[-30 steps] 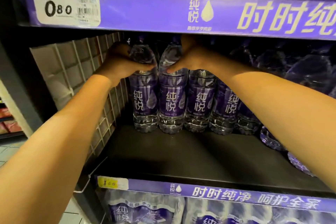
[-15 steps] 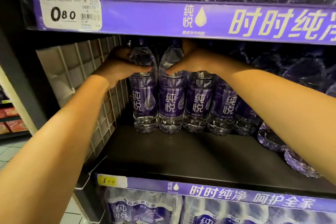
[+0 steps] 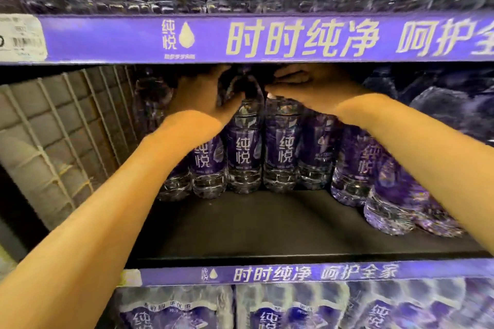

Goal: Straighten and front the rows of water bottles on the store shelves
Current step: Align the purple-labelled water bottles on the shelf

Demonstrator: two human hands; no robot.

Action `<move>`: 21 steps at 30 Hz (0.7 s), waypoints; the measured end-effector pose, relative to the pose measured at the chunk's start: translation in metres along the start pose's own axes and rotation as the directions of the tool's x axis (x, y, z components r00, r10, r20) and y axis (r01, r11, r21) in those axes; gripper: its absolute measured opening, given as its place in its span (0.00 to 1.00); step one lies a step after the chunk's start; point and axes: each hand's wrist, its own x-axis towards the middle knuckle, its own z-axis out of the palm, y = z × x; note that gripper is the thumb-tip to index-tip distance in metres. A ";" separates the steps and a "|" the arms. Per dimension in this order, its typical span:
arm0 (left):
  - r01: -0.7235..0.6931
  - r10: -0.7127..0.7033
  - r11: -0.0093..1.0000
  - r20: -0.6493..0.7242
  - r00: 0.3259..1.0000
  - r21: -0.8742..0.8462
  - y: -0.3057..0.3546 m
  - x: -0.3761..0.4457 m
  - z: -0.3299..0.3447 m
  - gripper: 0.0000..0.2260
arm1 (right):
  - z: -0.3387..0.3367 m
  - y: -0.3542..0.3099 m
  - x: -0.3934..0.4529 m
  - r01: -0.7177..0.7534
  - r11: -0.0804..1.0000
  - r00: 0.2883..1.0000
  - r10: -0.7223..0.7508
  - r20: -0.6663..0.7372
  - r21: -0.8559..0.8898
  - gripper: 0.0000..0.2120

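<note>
A row of clear water bottles with purple labels [image 3: 243, 153] stands far back on the dark middle shelf [image 3: 267, 224]. Both my arms reach in under the upper shelf. My left hand [image 3: 197, 99] curls round the upper part of a bottle [image 3: 234, 88] near the left of the row. Just to its right, my right hand [image 3: 310, 91] lies over the tops of neighbouring bottles [image 3: 283, 152], fingers curled down on one. The caps are hidden in shadow and blur. Further right, bottles [image 3: 387, 195] stand nearer the front in an uneven line.
A white wire grid [image 3: 66, 128] walls off the shelf's left end. The purple strip of the upper shelf [image 3: 267, 37] hangs low over my hands, with a price tag [image 3: 21, 37] at its left. Wrapped bottle packs [image 3: 173, 310] fill the shelf below.
Both hands have shifted right along the row, from the leftmost bottles to ones nearer the middle. The view has moved right and closer to the shelf.
</note>
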 end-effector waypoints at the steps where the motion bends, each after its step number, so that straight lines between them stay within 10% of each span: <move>1: -0.025 0.025 1.000 0.007 1.000 0.003 0.012 0.003 0.006 0.22 | -0.012 0.007 -0.002 -0.014 0.999 1.000 0.012 -0.027 -0.040 0.26; 21: -0.195 0.230 0.973 0.395 0.889 -0.127 0.149 0.087 0.080 0.23 | -0.104 0.074 -0.011 0.079 0.645 0.990 -0.138 -0.015 -0.760 0.20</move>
